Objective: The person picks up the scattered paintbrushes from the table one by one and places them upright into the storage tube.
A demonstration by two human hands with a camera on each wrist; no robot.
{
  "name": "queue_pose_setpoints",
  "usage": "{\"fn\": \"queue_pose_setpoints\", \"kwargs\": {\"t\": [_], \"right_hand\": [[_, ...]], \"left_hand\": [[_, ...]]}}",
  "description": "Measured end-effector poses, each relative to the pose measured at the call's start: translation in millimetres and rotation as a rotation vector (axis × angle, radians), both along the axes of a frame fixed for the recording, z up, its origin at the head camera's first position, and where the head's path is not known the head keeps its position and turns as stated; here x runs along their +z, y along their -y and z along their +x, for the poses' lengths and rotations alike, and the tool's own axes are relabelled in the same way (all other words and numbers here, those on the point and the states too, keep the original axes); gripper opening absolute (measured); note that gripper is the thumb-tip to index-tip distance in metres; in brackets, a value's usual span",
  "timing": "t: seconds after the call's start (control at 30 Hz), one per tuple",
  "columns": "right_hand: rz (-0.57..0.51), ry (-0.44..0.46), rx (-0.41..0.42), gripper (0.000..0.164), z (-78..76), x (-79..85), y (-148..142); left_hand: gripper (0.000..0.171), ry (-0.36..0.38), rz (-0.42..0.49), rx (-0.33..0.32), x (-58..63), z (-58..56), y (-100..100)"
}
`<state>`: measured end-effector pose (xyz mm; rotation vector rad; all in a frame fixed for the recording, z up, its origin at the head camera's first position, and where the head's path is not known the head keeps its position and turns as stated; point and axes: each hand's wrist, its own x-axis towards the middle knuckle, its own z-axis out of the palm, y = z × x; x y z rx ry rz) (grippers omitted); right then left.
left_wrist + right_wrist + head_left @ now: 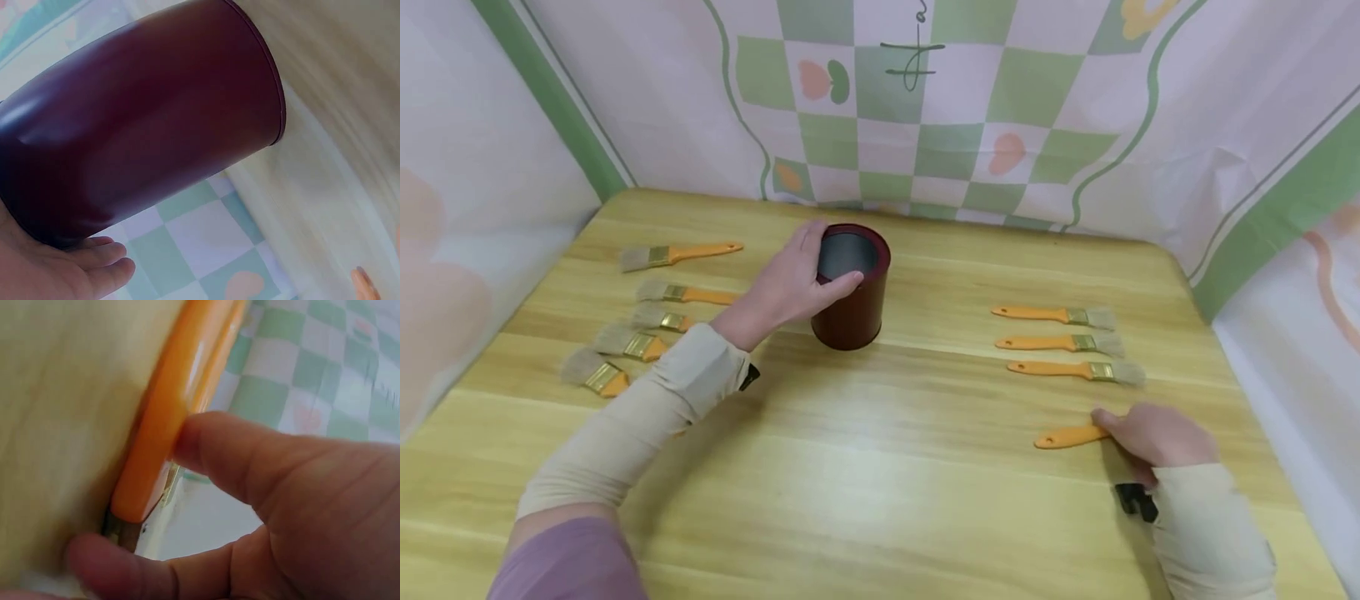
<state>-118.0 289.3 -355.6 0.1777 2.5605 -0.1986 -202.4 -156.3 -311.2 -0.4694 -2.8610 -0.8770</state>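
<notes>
My left hand (790, 279) holds a dark red cylindrical cup (850, 317) by its rim, thumb over the near edge and fingers at the far left side. The cup stands upright on the table, and its dark inside shows no contents. In the left wrist view the cup's smooth wall (144, 112) fills much of the picture, with fingers (103, 269) at its rim. At the right, my right hand (1168, 437) pinches a paintbrush (1067, 437) by its orange handle; its bristles are hidden beneath the hand. The right wrist view shows the thumb (219, 444) against that handle (165, 419).
Three paintbrushes (1048, 342) lie in a row beyond my right hand, bristles pointing right. Several more paintbrushes (681, 252) lie at the left, bristles pointing left, some partly under my left arm. A checkered cloth (887, 142) hangs behind the wooden table (865, 467).
</notes>
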Motion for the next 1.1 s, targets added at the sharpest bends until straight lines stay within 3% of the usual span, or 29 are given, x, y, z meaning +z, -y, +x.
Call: {"fn": "queue_pose_setpoints", "kwargs": {"t": [0.27,0.43,0.57,0.83,1.1], "right_hand": [[-0.15,-0.02,-0.042,0.056,6.9,-3.7,-10],[-0.133,-0.031,-0.032,0.064,14.7,-6.0,-11],[-0.121,-0.028,-0.002,0.07,14.5,-5.9,-10],[-0.163,-0.024,-0.026,0.051,10.2,-0.7,-20],[-0.139,-0.018,-0.017,0.048,6.7,3.7,-25]], "left_hand": [[0.086,0.003,-0.011,-0.039,-4.3,14.0,-4],[0.079,-0.021,0.021,-0.093,-6.7,20.0,-8],[0.078,-0.024,0.034,-0.1,-5.8,22.6,-10],[0.085,-0.001,0.029,-0.117,-2.8,33.1,-11],[0.084,0.004,0.034,-0.119,-1.0,35.8,-11]]}}
